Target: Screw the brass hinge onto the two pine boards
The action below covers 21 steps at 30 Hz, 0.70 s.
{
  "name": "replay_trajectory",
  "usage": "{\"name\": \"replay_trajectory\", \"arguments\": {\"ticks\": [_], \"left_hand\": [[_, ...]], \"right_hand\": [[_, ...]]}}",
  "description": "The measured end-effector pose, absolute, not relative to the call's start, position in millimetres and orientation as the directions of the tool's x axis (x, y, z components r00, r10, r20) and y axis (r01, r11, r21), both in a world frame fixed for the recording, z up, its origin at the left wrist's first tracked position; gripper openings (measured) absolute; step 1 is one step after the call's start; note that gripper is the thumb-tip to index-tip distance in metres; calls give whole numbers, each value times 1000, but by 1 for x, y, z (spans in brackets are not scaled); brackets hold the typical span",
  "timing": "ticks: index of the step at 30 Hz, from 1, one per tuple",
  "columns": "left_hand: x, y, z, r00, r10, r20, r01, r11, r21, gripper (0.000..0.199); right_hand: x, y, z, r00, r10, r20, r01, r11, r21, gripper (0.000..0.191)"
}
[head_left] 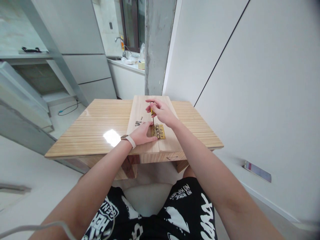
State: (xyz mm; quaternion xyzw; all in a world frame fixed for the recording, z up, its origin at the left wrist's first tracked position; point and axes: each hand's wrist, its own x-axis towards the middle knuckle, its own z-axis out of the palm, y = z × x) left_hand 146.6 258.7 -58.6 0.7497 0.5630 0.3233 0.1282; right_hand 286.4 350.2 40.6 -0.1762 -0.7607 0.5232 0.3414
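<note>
My right hand (pixel 161 111) is closed around the yellow-and-black handle of a screwdriver (pixel 151 110), which stands upright with its shaft pointing down. Its tip meets the upper part of the left leaf of a brass butt hinge (pixel 160 131). The hinge lies spread flat across the seam between two pale wooden boards (pixel 170 143). My left hand (pixel 143 134), with a watch on the wrist, grips the left leaf between thumb and forefinger. The forefinger reaches close to the screwdriver tip; any screw there is hidden. Several loose screws (pixel 138 123) lie on the board beyond my left hand.
The boards rest on a glossy wood-grain table (pixel 112 113) with a drawer (pixel 172 158) at its front. A white wall (pixel 225 83) rises on the right. Beyond the table are a concrete pillar (pixel 158 50) and a sink counter (pixel 127 78). A cable (pixel 37 227) crosses the lower left.
</note>
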Motion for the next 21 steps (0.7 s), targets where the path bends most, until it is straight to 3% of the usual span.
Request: {"name": "replay_trajectory", "arguments": {"ticks": [10,18,21], "left_hand": [[145,260,-63,163,925,342,772,-336,539,76],[147,260,-59,163,935,317,763,-323,560,76],[147,260,-59,159,935,318,760,-322,565,76]], "right_hand": [[293,356,36,-642,691,332,-116,340,-933,28],[287,357,24,-515,717,470,-64,515,-855,35],[285,358,24,-526,716,460,-72,501,-862,40]]}}
